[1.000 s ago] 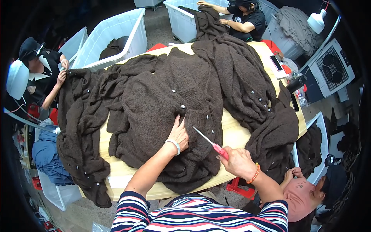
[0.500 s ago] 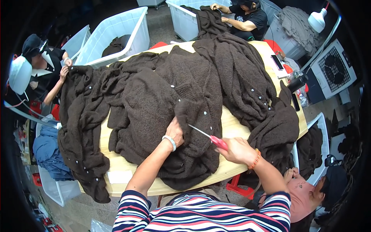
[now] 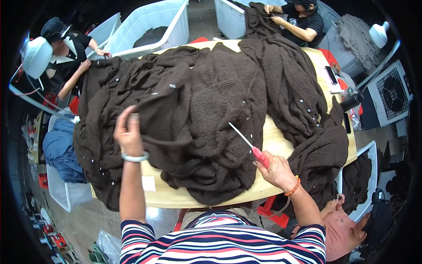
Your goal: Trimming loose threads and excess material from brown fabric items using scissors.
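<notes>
A dark brown knitted garment with small shiny buttons [image 3: 215,88] lies bunched on the table in front of me. Its near-left part is lifted into a fold, blurred by motion. My left hand [image 3: 128,134], with a pale bangle at the wrist, is at that fold's left edge, fingers curled on the cloth. To the right, my right hand [image 3: 277,170] grips the pink-red handle of a slim tool [image 3: 259,156]. Its thin straight metal shaft points up and left over the garment; I cannot make out the tip's exact kind.
More brown knits cover the pale wooden table [image 3: 277,132]. Co-workers sit at the far left [image 3: 66,53], far right [image 3: 303,22] and near right [image 3: 338,224]. White bins [image 3: 180,26] stand behind. A phone [image 3: 330,75], a black cylinder [image 3: 351,99] and lamps [image 3: 37,57] line the sides.
My left hand has swung left from the garment's middle, pulling a fold of it along. The tool in my right hand has come away from the cloth at the left hand. The whole view has shifted.
</notes>
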The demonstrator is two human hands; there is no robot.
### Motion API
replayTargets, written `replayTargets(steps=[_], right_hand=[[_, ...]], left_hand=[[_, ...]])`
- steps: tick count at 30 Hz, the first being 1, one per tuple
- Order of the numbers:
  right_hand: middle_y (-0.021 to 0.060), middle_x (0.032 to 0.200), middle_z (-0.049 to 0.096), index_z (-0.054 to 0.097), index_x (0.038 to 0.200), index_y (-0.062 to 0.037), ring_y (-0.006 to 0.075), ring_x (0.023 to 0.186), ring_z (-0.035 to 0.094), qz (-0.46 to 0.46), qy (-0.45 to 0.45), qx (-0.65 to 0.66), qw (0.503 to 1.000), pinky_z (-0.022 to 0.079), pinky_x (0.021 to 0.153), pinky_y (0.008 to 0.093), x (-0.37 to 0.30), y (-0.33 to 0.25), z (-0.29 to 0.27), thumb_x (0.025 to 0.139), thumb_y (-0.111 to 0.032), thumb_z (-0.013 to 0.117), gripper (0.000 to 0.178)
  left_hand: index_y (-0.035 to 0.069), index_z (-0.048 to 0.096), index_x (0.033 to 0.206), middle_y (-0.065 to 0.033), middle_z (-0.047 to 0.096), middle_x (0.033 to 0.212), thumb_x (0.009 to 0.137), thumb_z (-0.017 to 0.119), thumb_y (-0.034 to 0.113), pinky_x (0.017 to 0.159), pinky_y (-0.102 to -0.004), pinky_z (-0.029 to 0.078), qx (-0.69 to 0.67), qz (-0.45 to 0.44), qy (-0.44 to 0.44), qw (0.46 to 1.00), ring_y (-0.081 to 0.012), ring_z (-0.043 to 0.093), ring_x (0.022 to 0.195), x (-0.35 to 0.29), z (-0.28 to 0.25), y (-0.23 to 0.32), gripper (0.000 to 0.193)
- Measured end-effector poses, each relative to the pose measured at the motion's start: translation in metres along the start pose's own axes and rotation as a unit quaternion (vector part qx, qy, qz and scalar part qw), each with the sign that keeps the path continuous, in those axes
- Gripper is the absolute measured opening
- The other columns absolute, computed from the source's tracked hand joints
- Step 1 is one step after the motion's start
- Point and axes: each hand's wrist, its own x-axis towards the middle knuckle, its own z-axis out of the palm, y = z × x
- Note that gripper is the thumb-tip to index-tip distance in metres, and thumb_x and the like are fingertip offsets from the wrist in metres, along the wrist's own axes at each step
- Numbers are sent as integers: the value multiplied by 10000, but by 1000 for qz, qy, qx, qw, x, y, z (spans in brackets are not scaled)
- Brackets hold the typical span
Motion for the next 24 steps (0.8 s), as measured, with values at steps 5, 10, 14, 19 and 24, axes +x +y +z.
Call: replayTargets(steps=[5,10,14,19,24], right_hand=[[227,725,627,581,936,-32,443,739,626,-8,2,7,1000,491,687,495,7,-7,5,889,-255,649,238],[232,737,630,575,938,-39,449,746,625,-16,-12,-11,1000,494,698,505,17,-15,13,885,-254,637,230],[236,740,625,573,923,-34,454,746,621,-20,-26,-39,999,492,700,506,23,-29,15,880,-245,640,226],[223,703,625,568,947,-56,444,704,631,-36,-9,-44,998,503,678,509,27,-36,21,880,-256,639,223],[219,700,624,580,973,-83,449,707,633,-31,-18,-61,997,506,651,514,33,-62,29,879,-247,649,201]], left_hand=[[4,643,1175,-111,649,1140,935,630,122,904,-328,499,-73,-184,273,942,-204,614,1020,-8,-189,-75,268],[48,605,1227,-141,627,1152,899,615,72,850,-394,539,15,-367,386,846,-238,616,1007,-121,-289,-177,329],[31,603,1212,-106,614,1141,828,668,62,865,-361,515,268,-228,176,919,-224,592,1023,-171,-229,-202,390],[67,613,1215,-126,595,1178,790,732,90,847,-332,506,199,52,-112,972,-276,588,1076,-70,-41,-82,442],[87,376,1422,-193,512,1262,755,772,268,968,-439,454,191,48,-224,954,-364,512,1153,-12,80,-75,796]])
